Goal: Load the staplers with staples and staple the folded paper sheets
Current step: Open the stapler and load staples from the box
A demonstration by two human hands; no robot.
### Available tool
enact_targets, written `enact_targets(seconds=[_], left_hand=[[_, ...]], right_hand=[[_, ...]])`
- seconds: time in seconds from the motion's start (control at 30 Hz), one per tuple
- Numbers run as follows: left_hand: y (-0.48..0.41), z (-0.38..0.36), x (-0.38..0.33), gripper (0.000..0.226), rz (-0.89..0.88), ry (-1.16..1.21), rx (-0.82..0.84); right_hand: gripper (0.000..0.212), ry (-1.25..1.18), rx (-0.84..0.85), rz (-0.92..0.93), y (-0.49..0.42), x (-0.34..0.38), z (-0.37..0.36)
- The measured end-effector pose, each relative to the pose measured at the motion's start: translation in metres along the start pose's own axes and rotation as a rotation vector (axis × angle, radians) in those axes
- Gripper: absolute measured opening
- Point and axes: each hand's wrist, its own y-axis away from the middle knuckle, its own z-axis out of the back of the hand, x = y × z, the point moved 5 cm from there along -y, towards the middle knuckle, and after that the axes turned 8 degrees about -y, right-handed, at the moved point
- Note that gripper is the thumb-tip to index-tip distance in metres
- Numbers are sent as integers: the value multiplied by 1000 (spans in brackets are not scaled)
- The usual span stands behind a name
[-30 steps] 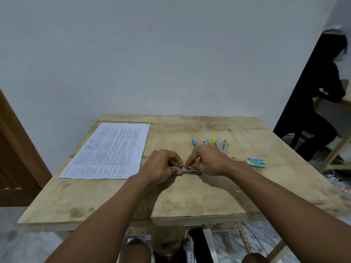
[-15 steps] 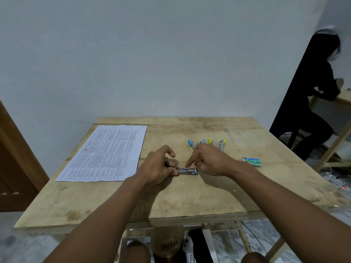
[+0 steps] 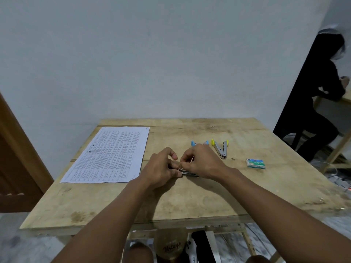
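**Now: both hands closed on one small metal stapler at mid-table**

The wooden tabletop [image 3: 190,204] carries everything. Largest on it are the paper sheets [image 3: 108,154], printed and lying flat at the left, well apart from the hands. They look thin and limp. They would likely slide on the wood, so an edge or corner is the place to lift them.

The left hand [image 3: 161,168] has its fingers curled, pinching the near-left end of the metal stapler [image 3: 187,174], which lies low on the tabletop between the two hands. The right hand [image 3: 203,162] is curled over the stapler's right part, and its fingertips meet the left's above the body. Whether it also pinches a strip of staples is hidden.

Beyond the right hand lies a yellow-tipped stapler [image 3: 217,150], splayed in a V, and a blue-tipped stapler [image 3: 193,143] half hidden behind the knuckles. Judged by looks, all three are light, rigid and smooth-sided. They are best gripped across the flanks near the hinge, leaving the magazine free.

Smallest is the staple box [image 3: 255,163], to the right and apart from the rest. It is probably thin card that would crush under a hard squeeze. The strips in it would be brittle and snap if bent, so hold one by its long sides.
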Motion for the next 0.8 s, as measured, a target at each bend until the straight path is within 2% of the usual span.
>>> enact_targets(seconds=[0.53, 0.8], left_hand=[[3, -2, 1, 37, -2, -23, -2], [2, -3, -3, 6, -113, -134, -11]], right_hand=[[14, 88, -13, -23, 7, -10, -9], [18, 38, -14, -81, 12, -16, -10]])
